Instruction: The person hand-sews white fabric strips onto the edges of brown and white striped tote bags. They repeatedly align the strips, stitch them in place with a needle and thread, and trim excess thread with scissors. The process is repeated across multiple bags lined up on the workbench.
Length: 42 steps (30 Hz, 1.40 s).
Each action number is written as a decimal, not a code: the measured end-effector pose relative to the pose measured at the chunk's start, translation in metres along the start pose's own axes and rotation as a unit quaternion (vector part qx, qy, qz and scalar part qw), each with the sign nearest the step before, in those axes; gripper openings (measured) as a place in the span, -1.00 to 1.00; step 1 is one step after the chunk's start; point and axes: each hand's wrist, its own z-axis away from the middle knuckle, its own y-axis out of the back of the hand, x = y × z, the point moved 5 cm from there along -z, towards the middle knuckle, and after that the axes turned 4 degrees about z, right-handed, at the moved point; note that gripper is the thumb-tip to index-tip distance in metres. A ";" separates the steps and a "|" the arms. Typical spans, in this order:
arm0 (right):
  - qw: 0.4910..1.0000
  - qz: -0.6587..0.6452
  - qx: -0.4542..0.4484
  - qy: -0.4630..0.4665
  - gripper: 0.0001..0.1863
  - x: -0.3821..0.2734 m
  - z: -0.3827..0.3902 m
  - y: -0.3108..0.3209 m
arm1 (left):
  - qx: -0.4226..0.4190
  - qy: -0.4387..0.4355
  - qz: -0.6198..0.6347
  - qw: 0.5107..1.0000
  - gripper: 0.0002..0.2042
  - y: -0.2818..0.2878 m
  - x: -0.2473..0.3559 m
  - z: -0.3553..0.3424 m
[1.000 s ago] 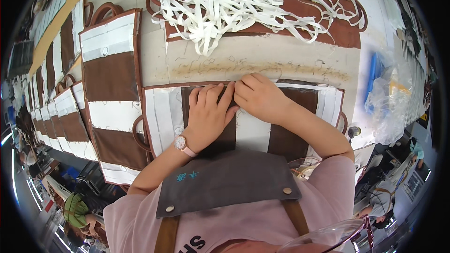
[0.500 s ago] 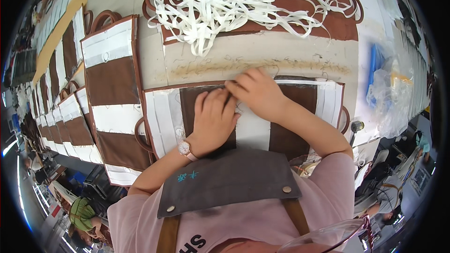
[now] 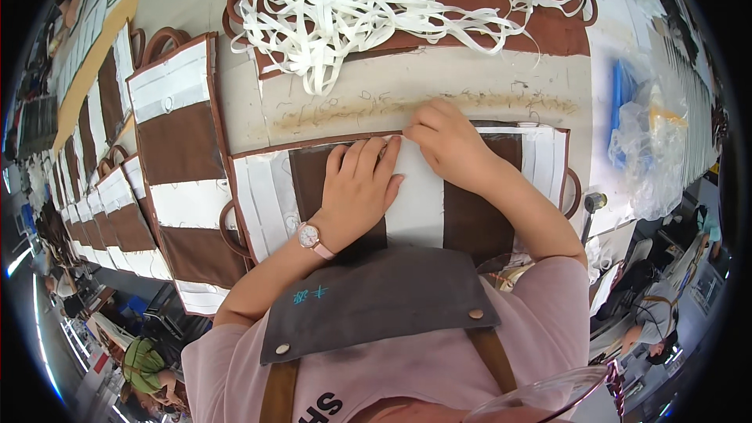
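Observation:
A flat brown-and-white fabric bag point(image 3: 415, 207) lies in front of me, with a brown cord handle at either side. My left hand point(image 3: 359, 186) rests on it with fingers laid out, their tips close to the far brown-trimmed edge. Just right of those fingertips, my right hand point(image 3: 453, 149) has its fingers bent and pressed together over that same edge, at the white middle strip. What lies under the right fingertips is mostly hidden. The bag's near side disappears beneath my grey apron flap point(image 3: 376, 305). A pink-strapped watch point(image 3: 309, 235) is on my left wrist.
Tangled white tape point(image 3: 329, 16) covers a brown piece at the back. More striped bags point(image 3: 184, 141) lie at the left. On the right are a hammer point(image 3: 595, 202), clear plastic wrapping point(image 3: 646, 145) and a blue item point(image 3: 623, 102). Loose threads point(image 3: 352, 110) litter a stained strip beyond the bag.
My hands, which were together at the bag's far edge, have moved apart slightly. The right hand has shifted right along the edge; the left fingers have flattened. The whole view has shifted a little.

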 end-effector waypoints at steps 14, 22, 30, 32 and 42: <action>0.993 0.114 0.000 0.015 -0.80 -0.010 0.015 -0.001 | 0.045 -0.035 -0.040 0.998 -0.50 -0.002 0.001 -0.010; 0.992 -0.062 0.023 -0.111 -0.79 0.023 0.028 0.022 | 0.019 -0.049 -0.033 0.998 -0.52 -0.006 0.010 -0.013; 0.997 0.068 -0.024 0.019 -0.75 0.008 0.037 0.023 | 0.020 -0.042 -0.023 0.999 -0.38 0.000 0.015 -0.026; 0.993 0.106 -0.036 0.031 -0.72 0.003 0.038 0.025 | 0.017 -0.046 -0.030 0.998 -0.41 0.000 0.015 -0.028; 0.991 0.135 0.007 0.008 -0.74 0.007 0.046 0.022 | 0.019 -0.016 -0.042 0.999 -0.51 0.008 0.012 -0.026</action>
